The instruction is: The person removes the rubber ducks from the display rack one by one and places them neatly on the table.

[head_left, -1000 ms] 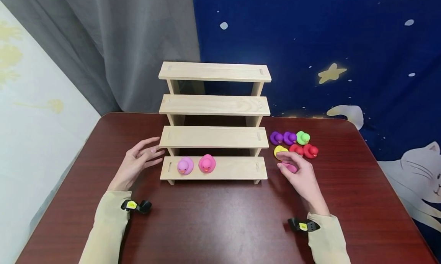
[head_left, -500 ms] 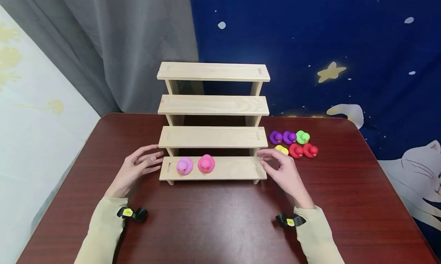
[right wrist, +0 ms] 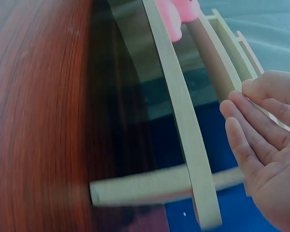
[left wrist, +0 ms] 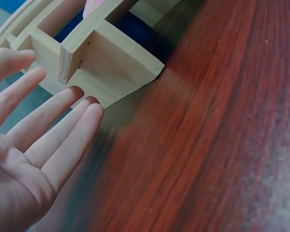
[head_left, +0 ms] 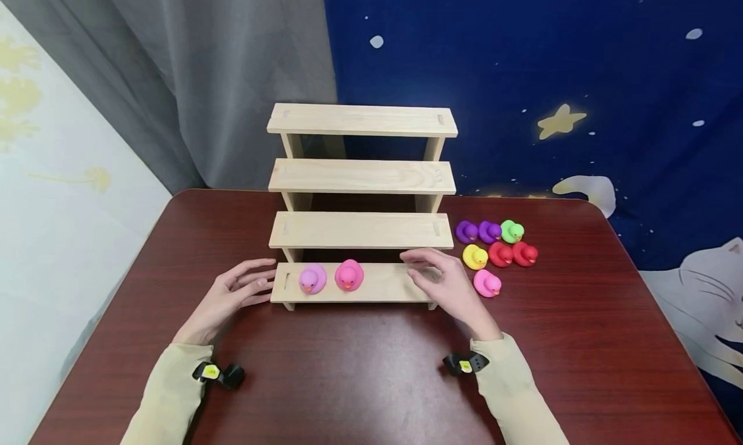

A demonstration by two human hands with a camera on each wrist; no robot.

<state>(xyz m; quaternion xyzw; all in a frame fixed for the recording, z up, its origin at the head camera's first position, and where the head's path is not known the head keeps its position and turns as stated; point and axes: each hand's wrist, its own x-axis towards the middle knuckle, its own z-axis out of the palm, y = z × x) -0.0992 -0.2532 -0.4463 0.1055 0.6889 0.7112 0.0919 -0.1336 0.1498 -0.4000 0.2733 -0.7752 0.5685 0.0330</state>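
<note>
A four-step wooden shelf rack (head_left: 361,231) stands on the table. On its lowest step sit a lilac rubber duck (head_left: 313,279) and a hot pink rubber duck (head_left: 349,276). My left hand (head_left: 229,298) is by that step's left end, fingers extended; whether they touch the wood I cannot tell. The left wrist view shows its palm (left wrist: 19,186) bare. My right hand (head_left: 449,287) hovers over the right part of the same step, fingers loosely bent, and the right wrist view shows nothing in its fingers (right wrist: 239,145). A pink rubber duck (head_left: 487,283) lies on the table to its right.
Right of the rack are two purple ducks (head_left: 490,232), a green duck (head_left: 512,231), a yellow duck (head_left: 475,257) and two red ducks (head_left: 525,254). A grey curtain (head_left: 244,77) and a blue starry cloth (head_left: 493,90) hang behind the dark wooden table (head_left: 360,380).
My right hand has left the pink duck on the table and moved left over the lowest step. That duck stays behind on the table. The left hand has shifted slightly downward.
</note>
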